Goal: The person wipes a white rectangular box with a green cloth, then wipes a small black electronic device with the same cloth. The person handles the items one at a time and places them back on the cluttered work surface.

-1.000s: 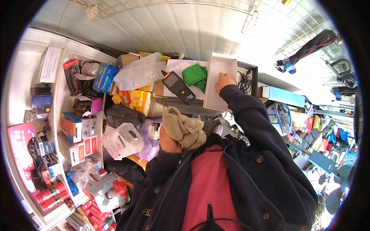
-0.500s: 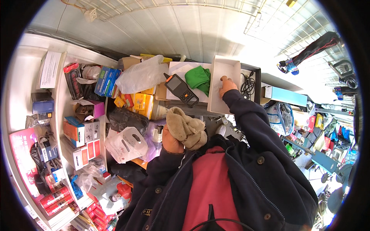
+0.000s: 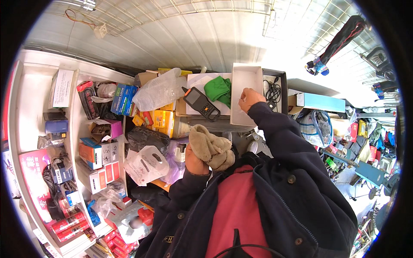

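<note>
My left hand (image 3: 195, 161) is closed around a thick tan cloth (image 3: 211, 148), held in front of my jacket. My right hand (image 3: 251, 99) rests inside a shallow white box (image 3: 246, 77), its fingers curled in; whatever lies in them, if anything, is hidden. Left of that box, a black handheld device (image 3: 201, 103) with a screen, keypad and orange corner lies at a slant. Beside it a crumpled green cloth (image 3: 218, 89) sits on a white sheet-like surface. A black open box (image 3: 282, 92) holding a coiled dark cable (image 3: 272, 91) adjoins the white box on the right.
Bubble wrap (image 3: 159, 89) and yellow boxes (image 3: 162, 120) are piled left of the device. A white plastic bag (image 3: 147, 165) lies nearer to me. Crowded white shelves (image 3: 71, 142) stand at the left. At the right are a light blue box (image 3: 323, 102) and a clear bag (image 3: 317, 129).
My right hand has shifted slightly left within the white box, and its fingers have curled in more. My left hand still grips the tan cloth. The whole view has tilted a little.
</note>
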`<move>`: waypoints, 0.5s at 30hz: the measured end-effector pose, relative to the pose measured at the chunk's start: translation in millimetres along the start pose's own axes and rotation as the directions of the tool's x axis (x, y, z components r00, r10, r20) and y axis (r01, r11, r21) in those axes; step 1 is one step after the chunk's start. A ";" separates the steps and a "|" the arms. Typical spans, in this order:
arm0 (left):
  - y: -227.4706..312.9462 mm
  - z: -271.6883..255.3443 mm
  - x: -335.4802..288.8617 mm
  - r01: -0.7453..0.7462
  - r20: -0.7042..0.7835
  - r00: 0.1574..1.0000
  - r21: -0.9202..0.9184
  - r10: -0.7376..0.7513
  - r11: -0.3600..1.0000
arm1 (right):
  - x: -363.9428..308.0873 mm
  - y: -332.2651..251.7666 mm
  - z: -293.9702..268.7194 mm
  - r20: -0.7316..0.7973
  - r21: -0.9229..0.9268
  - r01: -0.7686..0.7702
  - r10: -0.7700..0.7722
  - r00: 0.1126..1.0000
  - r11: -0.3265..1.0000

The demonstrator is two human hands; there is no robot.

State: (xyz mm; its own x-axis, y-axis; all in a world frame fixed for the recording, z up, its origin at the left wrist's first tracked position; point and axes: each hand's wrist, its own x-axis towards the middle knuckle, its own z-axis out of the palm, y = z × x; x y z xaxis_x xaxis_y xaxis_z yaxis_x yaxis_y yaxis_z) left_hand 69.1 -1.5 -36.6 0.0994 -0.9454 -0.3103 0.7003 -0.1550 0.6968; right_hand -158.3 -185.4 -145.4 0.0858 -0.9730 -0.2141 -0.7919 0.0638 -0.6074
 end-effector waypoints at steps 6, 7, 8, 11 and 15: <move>-23.8 8.5 -3.9 0.051 0.105 0.993 -0.012 -0.050 0.999 | -80.5 37.7 -58.8 0.035 0.882 -0.016 -0.033 0.999 0.471; -28.2 12.3 -5.0 0.079 0.105 0.991 0.007 -0.079 0.997 | -98.0 50.5 -70.0 0.119 0.875 -0.124 0.040 0.992 0.468; -32.6 16.6 -5.7 0.106 0.116 0.987 0.025 -0.108 0.994 | -118.5 58.7 -72.1 0.132 0.975 -0.130 -0.001 0.991 0.179; -46.0 33.0 -4.8 0.230 0.174 0.954 0.088 -0.242 0.969 | -172.0 82.7 -79.8 0.050 0.968 -0.062 0.052 0.997 0.244; -62.8 59.8 1.2 0.285 0.345 0.870 0.231 -0.352 0.930 | -226.4 91.2 -79.9 0.109 0.968 -0.168 0.287 0.952 0.188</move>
State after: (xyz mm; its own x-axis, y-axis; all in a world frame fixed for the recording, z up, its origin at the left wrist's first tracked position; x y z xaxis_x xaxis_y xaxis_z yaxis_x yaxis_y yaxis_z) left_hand -17.0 -10.0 -42.1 -0.4036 -0.8669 -0.2925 0.5168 -0.4798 0.7090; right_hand -298.2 23.1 -91.2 -0.0795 -0.8834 -0.4618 0.4217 0.3899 -0.8186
